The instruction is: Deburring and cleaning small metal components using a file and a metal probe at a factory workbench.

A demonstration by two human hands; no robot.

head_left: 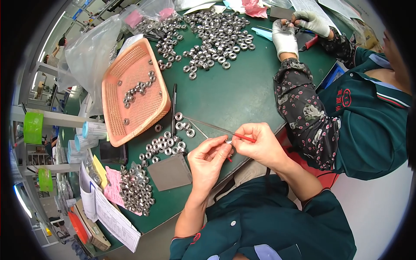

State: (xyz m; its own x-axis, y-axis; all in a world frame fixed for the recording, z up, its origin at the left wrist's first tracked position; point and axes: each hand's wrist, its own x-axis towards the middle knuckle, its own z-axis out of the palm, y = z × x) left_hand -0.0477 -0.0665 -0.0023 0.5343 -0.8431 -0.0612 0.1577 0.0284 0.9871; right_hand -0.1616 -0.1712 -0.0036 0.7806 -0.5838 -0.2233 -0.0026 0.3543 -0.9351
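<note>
My left hand (206,158) is closed, its thumb and fingers pinching a small shiny metal ring (229,141), mostly covered by the fingertips. My right hand (259,145) meets it at the ring and grips the red handle of a thin metal rod tool (212,126), perhaps a needle file. The rod points to the far left, over the table. A second thin rod (198,128) runs beneath my left fingers; a red end shows below them, and I cannot tell whether it is held. Just left of my hands lie several loose metal rings (167,143) and a flat grey plate (170,172).
A pink plastic basket (109,93) holds some rings. A black pen-like stick (174,108) lies beside it. Large ring heaps (216,37) cover the far table; another pile (136,188) sits near left by papers (115,221). At right, a co-worker's gloved hands (286,39) handle a small part.
</note>
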